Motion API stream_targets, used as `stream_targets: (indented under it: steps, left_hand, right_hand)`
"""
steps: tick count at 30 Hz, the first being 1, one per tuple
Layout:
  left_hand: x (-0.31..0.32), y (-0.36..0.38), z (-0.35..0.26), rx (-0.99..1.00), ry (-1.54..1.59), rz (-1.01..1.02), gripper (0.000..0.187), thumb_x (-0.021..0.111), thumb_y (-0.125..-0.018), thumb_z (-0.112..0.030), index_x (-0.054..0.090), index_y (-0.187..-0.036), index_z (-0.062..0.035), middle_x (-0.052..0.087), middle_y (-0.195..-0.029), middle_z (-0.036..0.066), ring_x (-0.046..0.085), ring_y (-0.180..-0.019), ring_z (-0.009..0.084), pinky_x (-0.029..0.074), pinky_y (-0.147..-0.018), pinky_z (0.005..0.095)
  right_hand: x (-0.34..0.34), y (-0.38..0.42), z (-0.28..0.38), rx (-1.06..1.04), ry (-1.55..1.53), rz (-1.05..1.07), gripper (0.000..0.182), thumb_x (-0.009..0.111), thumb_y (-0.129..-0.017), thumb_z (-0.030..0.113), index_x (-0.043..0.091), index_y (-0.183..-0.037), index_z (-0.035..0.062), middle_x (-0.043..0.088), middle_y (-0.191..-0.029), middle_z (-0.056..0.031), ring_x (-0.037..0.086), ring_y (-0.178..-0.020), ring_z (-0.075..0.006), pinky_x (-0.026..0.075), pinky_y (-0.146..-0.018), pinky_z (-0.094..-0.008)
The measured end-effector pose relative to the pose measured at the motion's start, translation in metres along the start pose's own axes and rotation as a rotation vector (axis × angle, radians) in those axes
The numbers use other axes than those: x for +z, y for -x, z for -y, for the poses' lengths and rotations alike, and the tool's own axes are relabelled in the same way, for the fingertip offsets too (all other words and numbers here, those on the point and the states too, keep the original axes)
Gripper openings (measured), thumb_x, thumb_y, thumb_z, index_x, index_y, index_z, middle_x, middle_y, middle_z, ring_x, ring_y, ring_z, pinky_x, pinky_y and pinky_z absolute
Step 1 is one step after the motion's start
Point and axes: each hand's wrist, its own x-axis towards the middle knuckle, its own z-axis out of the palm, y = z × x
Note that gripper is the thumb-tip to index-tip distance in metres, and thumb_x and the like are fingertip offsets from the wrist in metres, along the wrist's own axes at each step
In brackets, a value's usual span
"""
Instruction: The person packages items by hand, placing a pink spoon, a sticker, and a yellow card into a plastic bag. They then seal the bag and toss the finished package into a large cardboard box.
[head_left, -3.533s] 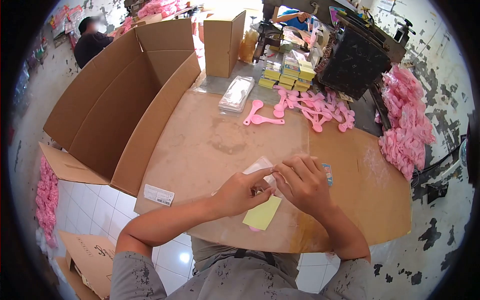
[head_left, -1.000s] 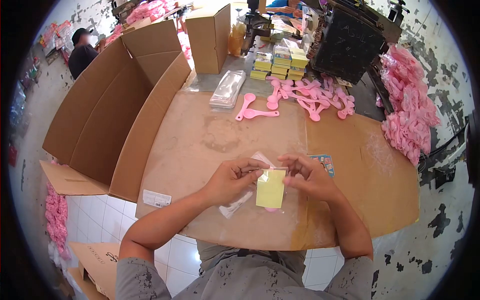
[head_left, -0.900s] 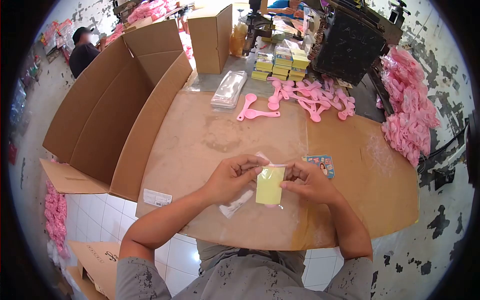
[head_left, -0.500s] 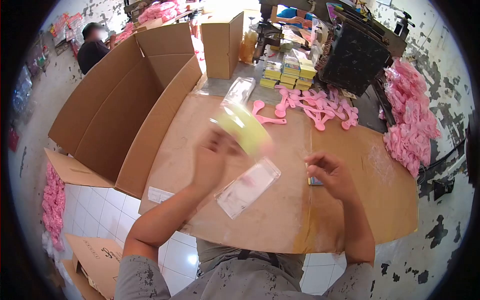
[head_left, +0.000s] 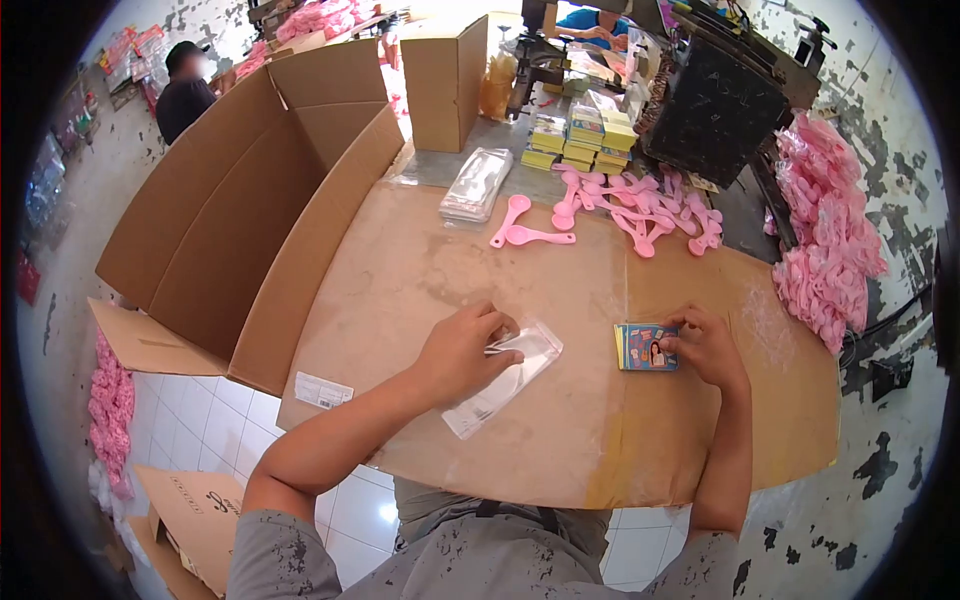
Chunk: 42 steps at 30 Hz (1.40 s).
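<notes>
My left hand is over a clear plastic bag lying flat on the cardboard table top, with curled fingers and thumb at the bag's upper side. The fingers partly hide the edge they grip. To the right, my right hand pinches a small stack of printed blue cards with yellow edges, thumb on top. Beyond my hands lie two pink measuring spoons and a heap of similar spoons. A stack of clear plastic bags lies left of them.
A large open carton stands at the left, and a tall box behind. Stacked cards sit at the back near a black machine. Bagged pink spoons hang at the right. Two people are in the background.
The blurred yellow-green item by my left hand is gone from view. My left hand has come down to the plastic bag; my right hand has moved onto the cards and closed on them.
</notes>
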Motion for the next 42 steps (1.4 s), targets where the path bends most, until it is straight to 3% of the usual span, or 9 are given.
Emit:
stream_targets:
  steps: [7,13,18,22,24,27,30,36,42]
  left_hand:
    - [-0.002,-0.003,-0.002,-0.208,0.438,0.032,0.039,0.085,-0.084,-0.008,0.070,-0.119,-0.0009,0.066,-0.090,0.006,0.062,-0.078,0.0154,0.053,-0.072,0.0300]
    - [0.006,-0.004,0.004,-0.219,0.522,0.063,0.031,0.084,-0.088,-0.010,0.071,-0.113,0.0030,0.070,-0.087,0.006,0.064,-0.079,0.0119,0.054,-0.072,0.0289]
    - [0.005,0.000,-0.011,-0.202,0.434,0.064,0.022,0.082,-0.090,-0.011,0.073,-0.105,0.0031,0.075,-0.091,0.010,0.070,-0.085,0.0137,0.056,-0.073,0.0300]
    - [0.021,-0.002,0.008,0.170,0.298,-0.173,0.019,0.081,-0.093,-0.014,0.074,-0.102,0.0012,0.075,-0.092,0.006,0.065,-0.076,0.0115,0.052,-0.068,0.0278]
    - [0.015,-0.002,0.010,0.161,0.168,-0.150,0.019,0.079,-0.093,-0.012,0.074,-0.107,0.0007,0.075,-0.092,0.006,0.066,-0.076,0.0141,0.053,-0.070,0.0285]
    - [0.004,-0.001,-0.003,-0.107,0.466,0.011,0.022,0.078,-0.094,-0.009,0.072,-0.113,-0.0001,0.076,-0.091,0.007,0.067,-0.076,0.0150,0.053,-0.071,0.0278]
    - [0.000,-0.001,-0.009,-0.078,0.404,-0.025,0.023,0.075,-0.095,-0.009,0.069,-0.116,-0.0018,0.074,-0.085,0.012,0.070,-0.072,0.0231,0.056,-0.071,0.0346]
    - [0.006,0.001,-0.006,-0.028,0.363,0.024,0.013,0.073,-0.097,-0.011,0.072,-0.105,-0.0004,0.073,-0.081,0.011,0.065,-0.066,0.0162,0.053,-0.064,0.0310]
    - [0.010,-0.006,0.012,0.044,0.441,-0.143,0.015,0.072,-0.099,-0.013,0.074,-0.105,0.0001,0.072,-0.116,0.009,0.063,-0.068,0.0105,0.051,-0.062,0.0276]
  right_hand:
    - [0.003,0.000,0.002,-0.201,0.069,-0.150,0.020,0.081,-0.084,0.003,0.071,-0.101,0.0027,0.069,-0.094,-0.0045,0.065,-0.090,-0.0168,0.050,-0.083,-0.0336]
    - [0.050,0.010,0.046,-0.050,-0.737,-0.145,0.017,0.079,-0.091,0.008,0.070,-0.104,0.0053,0.068,-0.101,-0.0003,0.064,-0.091,-0.0129,0.050,-0.081,-0.0329]
    - [0.084,0.009,0.072,-0.365,-0.248,-0.089,0.017,0.078,-0.088,0.006,0.073,-0.105,0.0055,0.069,-0.102,-0.0054,0.067,-0.094,-0.0191,0.050,-0.079,-0.0352]
    - [0.090,0.007,0.069,-0.627,0.335,-0.126,0.021,0.076,-0.082,0.004,0.075,-0.103,0.0065,0.068,-0.099,-0.0088,0.064,-0.094,-0.0255,0.048,-0.084,-0.0386]
    - [0.093,0.006,0.066,-0.621,0.369,-0.123,0.022,0.075,-0.080,0.005,0.075,-0.102,0.0069,0.067,-0.097,-0.0078,0.063,-0.095,-0.0250,0.047,-0.086,-0.0393]
    - [0.087,0.008,0.068,-0.611,0.339,-0.090,0.023,0.075,-0.080,0.002,0.075,-0.102,0.0063,0.066,-0.097,-0.0081,0.063,-0.094,-0.0253,0.047,-0.084,-0.0396]
    - [0.078,0.010,0.070,-0.520,0.081,-0.074,0.021,0.074,-0.081,-0.003,0.075,-0.100,0.0054,0.068,-0.097,-0.0095,0.065,-0.094,-0.0258,0.051,-0.083,-0.0386]
    - [0.093,0.015,0.080,-0.561,-0.195,0.002,0.026,0.072,-0.085,-0.007,0.074,-0.108,0.0052,0.069,-0.105,-0.0128,0.068,-0.107,-0.0293,0.055,-0.089,-0.0399]
    - [0.115,0.008,0.072,-0.664,0.116,0.127,0.028,0.072,-0.090,0.002,0.072,-0.118,0.0050,0.070,-0.122,-0.0143,0.065,-0.118,-0.0314,0.051,-0.102,-0.0433]
